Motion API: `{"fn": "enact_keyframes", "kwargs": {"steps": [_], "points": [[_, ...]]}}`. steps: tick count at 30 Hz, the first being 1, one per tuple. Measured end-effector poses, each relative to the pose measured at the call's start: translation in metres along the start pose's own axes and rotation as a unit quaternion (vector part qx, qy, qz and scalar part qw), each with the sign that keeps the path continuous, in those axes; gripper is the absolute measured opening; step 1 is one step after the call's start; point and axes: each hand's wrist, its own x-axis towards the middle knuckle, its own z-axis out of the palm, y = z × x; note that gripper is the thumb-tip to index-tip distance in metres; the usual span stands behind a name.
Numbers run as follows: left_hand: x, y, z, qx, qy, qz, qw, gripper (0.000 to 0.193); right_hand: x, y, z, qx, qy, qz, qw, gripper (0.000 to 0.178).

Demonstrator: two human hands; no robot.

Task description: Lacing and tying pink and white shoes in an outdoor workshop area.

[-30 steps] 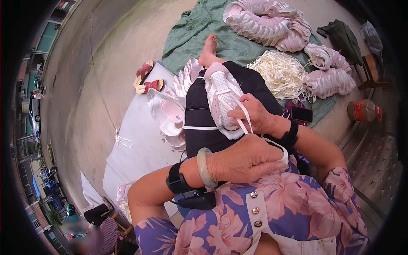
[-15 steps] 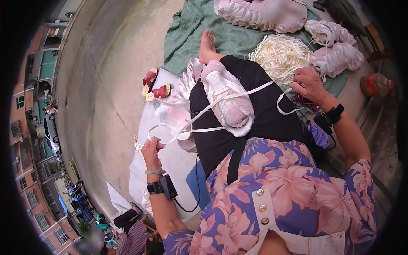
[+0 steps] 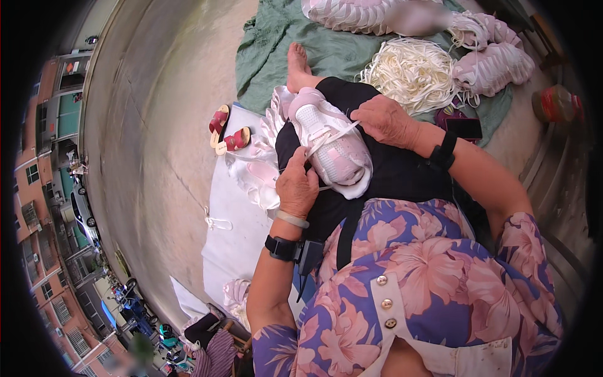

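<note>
A pale pink and white sneaker lies on my black-clad lap, its toe away from me. White shoelace crosses over the upper. At the shoe's left edge, my left hand pinches one part of the lace between thumb and fingers. On the other side, my right hand grips the other part, held just above the shoe. Both hands are close to the sneaker, and the lace runs short between them. The loose lace ends are mostly hidden by my hands.
A heap of cream laces lies on the green cloth. Rows of pink-white shoes stand beyond it, with more shoe uppers left of my lap. Red sandals, a phone and a jar lie around me.
Both hands have come inward from wide apart to the sneaker, still holding the lace. The long stretched strands are now drawn short across the shoe.
</note>
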Motion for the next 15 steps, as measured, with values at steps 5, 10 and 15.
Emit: {"fn": "enact_keyframes", "kwargs": {"steps": [5, 10, 15], "points": [[-0.001, -0.009, -0.009, 0.137, 0.024, 0.055, 0.989, 0.016, 0.002, 0.008, -0.013, 0.134, 0.105, -0.020, 0.985, 0.013], [-0.032, -0.048, -0.039, 0.107, 0.008, 0.071, 0.992, 0.007, -0.048, 0.033, -0.043, -0.005, -0.084, 0.014, 0.996, 0.009], [-0.084, -0.103, -0.088, 0.164, 0.032, 0.006, 0.986, 0.007, -0.125, 0.099, -0.094, -0.099, -0.024, 0.100, 0.990, 0.012]]}}
